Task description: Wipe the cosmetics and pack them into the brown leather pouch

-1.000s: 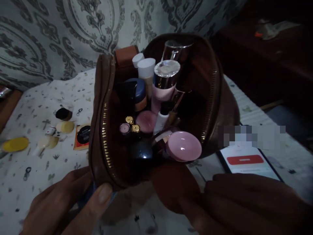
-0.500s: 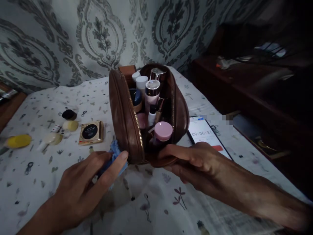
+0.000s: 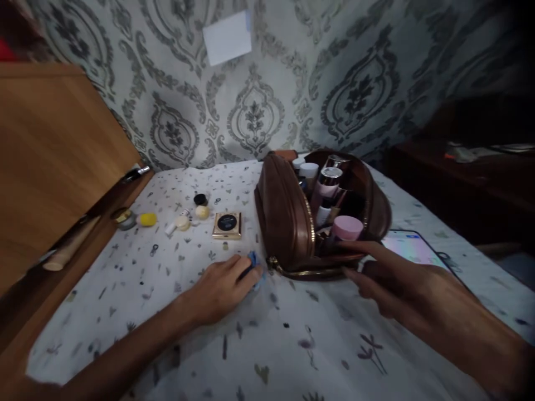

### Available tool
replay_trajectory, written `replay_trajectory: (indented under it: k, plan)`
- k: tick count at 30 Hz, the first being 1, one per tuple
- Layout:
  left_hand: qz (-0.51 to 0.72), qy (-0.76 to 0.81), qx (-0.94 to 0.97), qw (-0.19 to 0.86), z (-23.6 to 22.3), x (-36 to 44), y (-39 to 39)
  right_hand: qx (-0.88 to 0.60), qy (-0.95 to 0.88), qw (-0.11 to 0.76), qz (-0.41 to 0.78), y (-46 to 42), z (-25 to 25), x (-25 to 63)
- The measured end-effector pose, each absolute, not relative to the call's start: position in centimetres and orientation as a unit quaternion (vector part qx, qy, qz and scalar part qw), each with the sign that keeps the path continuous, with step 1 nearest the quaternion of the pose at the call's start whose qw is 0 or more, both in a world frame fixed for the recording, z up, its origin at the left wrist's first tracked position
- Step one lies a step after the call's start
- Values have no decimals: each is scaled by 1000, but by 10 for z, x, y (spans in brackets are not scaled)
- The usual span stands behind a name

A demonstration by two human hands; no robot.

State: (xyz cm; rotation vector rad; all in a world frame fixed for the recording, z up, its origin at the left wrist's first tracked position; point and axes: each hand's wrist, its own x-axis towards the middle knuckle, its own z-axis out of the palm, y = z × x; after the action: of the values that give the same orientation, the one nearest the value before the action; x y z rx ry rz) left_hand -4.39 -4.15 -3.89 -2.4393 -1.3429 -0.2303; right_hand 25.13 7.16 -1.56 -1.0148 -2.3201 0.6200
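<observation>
A brown makeup bag (image 3: 278,223) stands unzipped on the patterned cloth. Inside it are a jar with a pink lid (image 3: 348,226), a pink bottle with a silver cap (image 3: 328,184), a white-capped container (image 3: 309,170) and other cosmetics. My right hand (image 3: 405,287) grips the bag's front rim, fingers over the edge and thumb below. At the bag's near left corner, my left hand (image 3: 223,287) is closed around a crumpled blue cloth (image 3: 256,271), partly hidden by the fingers. A gold compact (image 3: 227,225) with a black round centre lies beyond that hand.
Several small pots, including a yellow-capped one (image 3: 147,219) and a black lid (image 3: 200,199), lie at the left. A wooden panel (image 3: 54,150) rises along the left edge. Right of the bag lies a phone (image 3: 412,248), its screen lit. Patterned wall covering (image 3: 254,117) stands behind.
The view has swung left and back, bringing the wooden panel in. My left hand keeps the blue cloth, now a little apart from the bag. My right hand stays on the rim.
</observation>
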Motion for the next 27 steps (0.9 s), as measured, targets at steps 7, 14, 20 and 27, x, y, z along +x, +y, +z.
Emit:
replay_trajectory:
  k: [7, 14, 20, 27]
  plan:
    - [6, -579, -811, 87, -44, -96, -50, -443, -811, 298, 239, 44, -14, 241]
    - [-48, -708, -703, 46, -38, -138, -54, -312, -854, 298, 290, 36, -25, 213]
    - [-192, -770, -606, 58, -34, -179, -61, -225, -891, 251, 305, 15, -13, 155]
    - [-188, -837, -499, 121, -47, -212, -60, -176, -862, 154, 449, 5, -32, 99]
